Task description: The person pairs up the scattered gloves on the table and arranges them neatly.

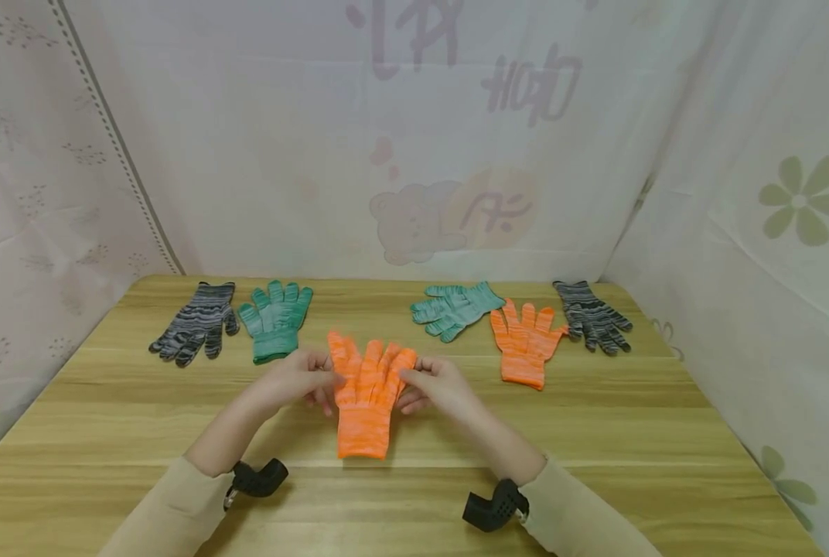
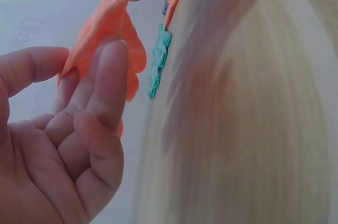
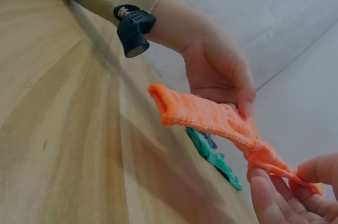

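An orange knit glove [image 1: 364, 402] hangs above the table between both hands, finger ends up and cuff toward me. On its left edge, my left hand [image 1: 301, 381] pinches it between thumb and fingers; the left wrist view shows the thumb and fingertips meeting on the orange fabric [image 2: 100, 28]. At the opposite edge my right hand [image 1: 437, 384] pinches a finger of the glove, as the right wrist view also shows with the fingers [image 3: 264, 192] under the knit. The glove's cuff [image 3: 161, 105] is free of both hands.
Behind on the wooden table [image 1: 414, 503] lie a grey-black glove [image 1: 195, 323] and a green glove [image 1: 277, 321] at left. Toward the right are a light green glove [image 1: 456, 309], another orange glove [image 1: 526, 344] and another grey-black glove [image 1: 591, 316]. Printed curtains [image 1: 282, 155] surround the table.
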